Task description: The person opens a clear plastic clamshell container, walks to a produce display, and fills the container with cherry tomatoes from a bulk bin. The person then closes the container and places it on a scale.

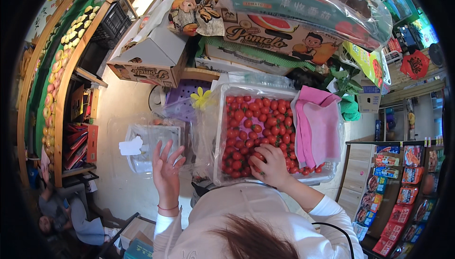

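A white plastic crate [221, 131] lined with clear film holds many small red cherry tomatoes [270, 121], some with green stems. My right hand [271, 164] is in the crate's near part, fingers curled around one or more of the tomatoes. A pink cloth or soft sheet [317, 127] lies folded over the crate's right side. Palm up and fingers spread, my left hand [166, 173] is raised left of the crate and holds nothing. Just beyond it is a clear plastic container [154, 148] with a blank white tag [130, 147] on it.
Pomelo cartons [145, 72] and a film-wrapped tomato box [302, 13] stand beyond the crate. A purple perforated basket [181, 93] is behind the container. Fruit shelves [65, 77] line the left, packaged snacks [398, 195] the right. A person [76, 216] sits at the lower left.
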The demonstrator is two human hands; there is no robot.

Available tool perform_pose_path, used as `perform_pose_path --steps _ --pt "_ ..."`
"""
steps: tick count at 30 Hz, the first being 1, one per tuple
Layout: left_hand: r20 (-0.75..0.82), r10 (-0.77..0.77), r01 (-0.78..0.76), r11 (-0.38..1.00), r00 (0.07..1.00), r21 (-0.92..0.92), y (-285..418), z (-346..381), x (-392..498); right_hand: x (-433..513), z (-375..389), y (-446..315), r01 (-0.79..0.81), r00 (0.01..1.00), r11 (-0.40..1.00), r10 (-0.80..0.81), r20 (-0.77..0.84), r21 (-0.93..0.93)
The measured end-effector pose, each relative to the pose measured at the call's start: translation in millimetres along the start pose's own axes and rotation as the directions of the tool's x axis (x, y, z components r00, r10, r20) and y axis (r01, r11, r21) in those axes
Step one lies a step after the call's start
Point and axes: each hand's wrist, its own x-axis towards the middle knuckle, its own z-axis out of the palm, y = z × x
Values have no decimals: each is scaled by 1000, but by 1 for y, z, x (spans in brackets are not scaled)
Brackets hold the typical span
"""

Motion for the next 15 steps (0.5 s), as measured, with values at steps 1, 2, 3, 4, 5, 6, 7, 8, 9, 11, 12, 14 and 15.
perform_pose_path --steps 1,2,3,4,5,6,7,8,9,11,12,14,15 --pt "8 -2 2 1000 1000 -4 -1 1 0 -3 -1 0 -32 999 999 32 -8 -4" --pt "12 -2 2 1000 1000 -4 -1 1 -1 -6 -2 0 -45 999 999 44 -32 -14" --pt "16 -9 9 1000 1000 -9 -2 2 -1 -7 -2 0 -49 998 999 49 -33 -15" --pt "17 -13 13 1000 1000 -10 -2 2 -1 -8 -2 0 -53 998 998 53 -36 -15" --pt "12 -16 16 1000 1000 -5 -3 2 -2 -8 -3 0 -60 998 998 60 -29 -22" --pt "18 -20 20 1000 1000 -8 -3 3 -2 -8 -3 0 -46 998 999 45 -33 -9" --pt "17 -23 23 1000 1000 -6 -3 3 -2 -8 -3 0 -33 999 999 33 -28 -2" --pt "14 -23 23 1000 1000 -2 -3 3 -3 -8 -3 0 -24 1000 1000 24 -9 -2" --pt "15 -25 25 1000 1000 -4 -3 3 -3 -8 -3 0 8 1000 1000 -8 -14 17" --pt "12 -19 19 1000 1000 0 -3 4 -4 -9 -4 0 66 998 997 -66 1 39" --pt "17 -19 20 1000 1000 -5 -3 4 -4 -9 -5 0 67 998 996 -68 0 56" --pt "14 -16 16 1000 1000 -4 -3 4 -4 -7 -5 4 70 998 993 -70 -2 91" --pt "15 -16 16 1000 1000 -10 -3 4 -4 -6 -5 6 -30 998 993 35 -42 118"
